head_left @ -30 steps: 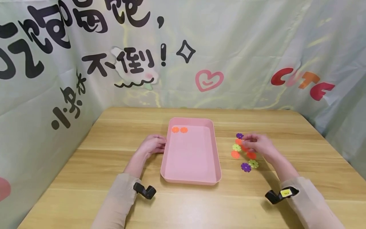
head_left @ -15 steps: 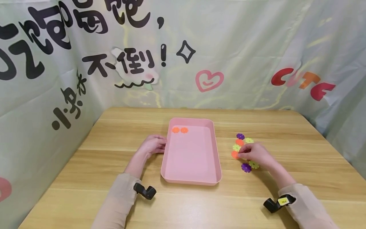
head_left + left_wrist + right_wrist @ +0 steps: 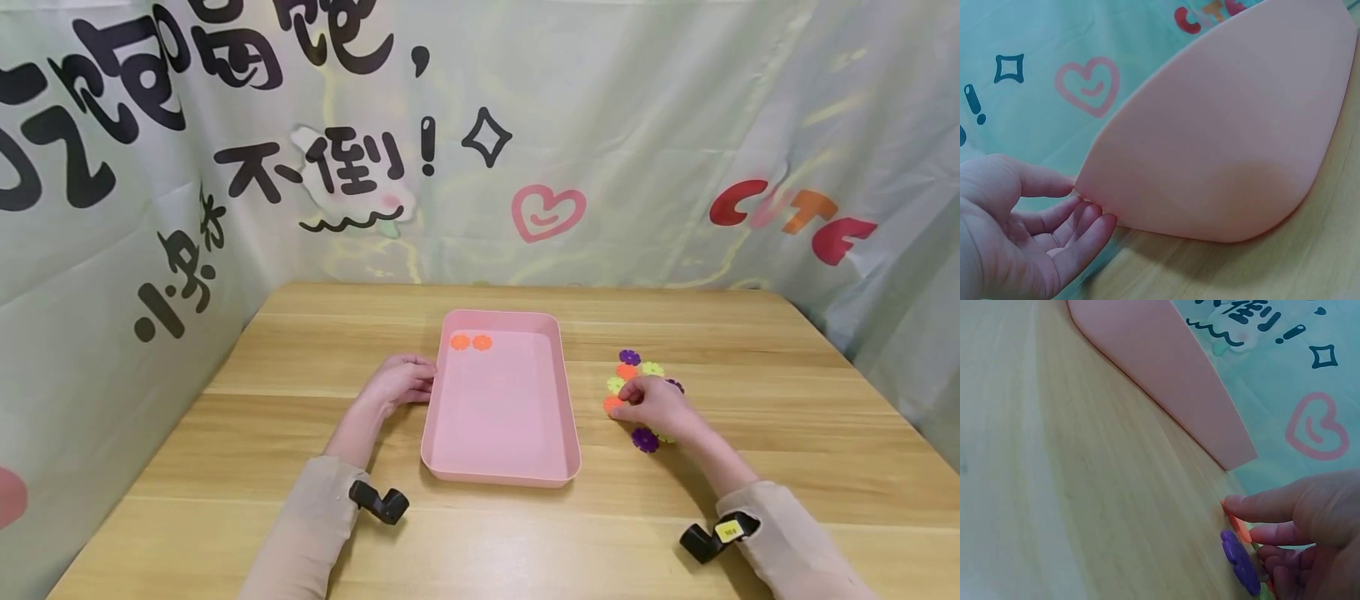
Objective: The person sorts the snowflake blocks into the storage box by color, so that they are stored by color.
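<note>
My left hand rests at the left wall of a pink tray, its fingertips touching the edge in the left wrist view. Two orange flower-shaped discs lie side by side in the tray's far left corner. To the right of the tray, my right hand is low over a loose group of flower-shaped plastic discs. Its thumb and index finger pinch the edges of an orange disc at the group's left side. A purple disc lies beside it; the hand hides part of the group.
Around the right hand are another purple disc, a second orange disc and a yellow-green disc. All stand on a wooden table. A printed cloth hangs behind and at both sides.
My right hand has moved left and nearer across the discs to the orange one, which has shifted slightly left along with a yellow-green one. The left hand and tray stay put.
</note>
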`<move>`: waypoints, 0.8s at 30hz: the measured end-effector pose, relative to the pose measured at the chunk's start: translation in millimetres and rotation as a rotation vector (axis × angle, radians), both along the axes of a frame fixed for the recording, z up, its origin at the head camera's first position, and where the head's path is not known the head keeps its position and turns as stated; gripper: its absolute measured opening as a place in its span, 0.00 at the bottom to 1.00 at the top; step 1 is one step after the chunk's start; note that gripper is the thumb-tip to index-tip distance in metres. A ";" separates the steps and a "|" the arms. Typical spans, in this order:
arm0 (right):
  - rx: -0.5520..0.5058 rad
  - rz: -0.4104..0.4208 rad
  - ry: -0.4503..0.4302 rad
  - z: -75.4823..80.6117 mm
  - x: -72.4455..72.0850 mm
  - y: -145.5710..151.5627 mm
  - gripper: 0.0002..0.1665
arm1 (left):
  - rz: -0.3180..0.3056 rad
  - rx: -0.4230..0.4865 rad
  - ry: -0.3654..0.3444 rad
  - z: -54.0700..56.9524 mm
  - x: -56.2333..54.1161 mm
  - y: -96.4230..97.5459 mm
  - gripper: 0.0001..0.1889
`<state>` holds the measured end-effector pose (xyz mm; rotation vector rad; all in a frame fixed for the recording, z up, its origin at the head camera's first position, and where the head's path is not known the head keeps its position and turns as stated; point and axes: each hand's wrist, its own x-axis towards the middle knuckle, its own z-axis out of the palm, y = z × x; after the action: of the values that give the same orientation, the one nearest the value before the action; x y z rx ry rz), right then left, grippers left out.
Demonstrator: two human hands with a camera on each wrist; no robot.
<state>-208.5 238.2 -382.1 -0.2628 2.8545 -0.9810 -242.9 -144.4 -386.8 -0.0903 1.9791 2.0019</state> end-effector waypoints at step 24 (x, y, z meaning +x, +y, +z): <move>-0.369 0.032 -0.180 5.2 -0.2 20.3 0.14 | 0.003 -0.001 0.003 1.4 0.1 1.3 0.10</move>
<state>-208.8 258.5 -376.8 -0.2359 2.4878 -1.4423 -242.8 -143.1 -385.4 -0.0901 1.9824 2.0041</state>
